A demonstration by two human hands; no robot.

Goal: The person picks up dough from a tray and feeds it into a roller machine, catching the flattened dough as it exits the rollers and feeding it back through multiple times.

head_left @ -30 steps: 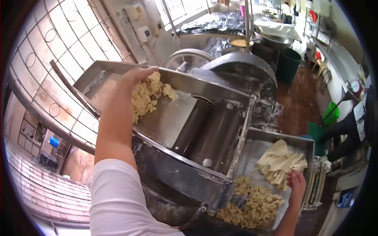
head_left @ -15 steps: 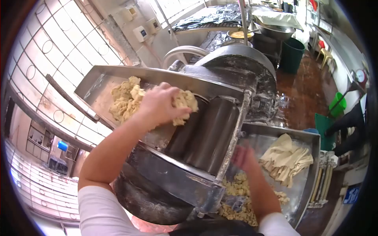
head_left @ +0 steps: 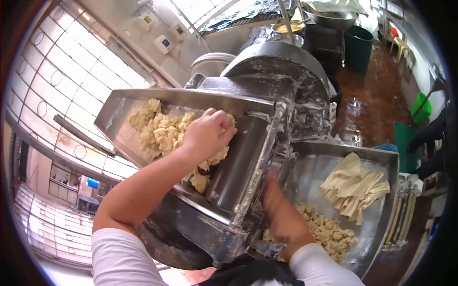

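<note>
My left hand (head_left: 207,134) is over the metal feed tray (head_left: 110,113) of a dough roller machine, fingers curled round crumbly dough at the edge of the steel roller (head_left: 241,159). Behind the hand, more lumpy pale dough (head_left: 167,131) lies in the tray. A smaller piece of dough (head_left: 200,182) rests against the roller's near end. My right hand (head_left: 270,183) reaches down behind the roller's front bar (head_left: 260,164); its fingers are hidden by the machine.
A lower metal tray (head_left: 305,171) on the right holds a folded dough sheet (head_left: 354,188) and crumbled dough (head_left: 329,231). The machine's rounded housing (head_left: 281,59) rises behind. A dark green bin (head_left: 359,47) and a bright green bucket (head_left: 421,108) stand on the wet floor.
The dough under my left hand has dropped lower against the roller. My right hand has moved left, from over the lower tray to behind the bar. The view has shifted slightly.
</note>
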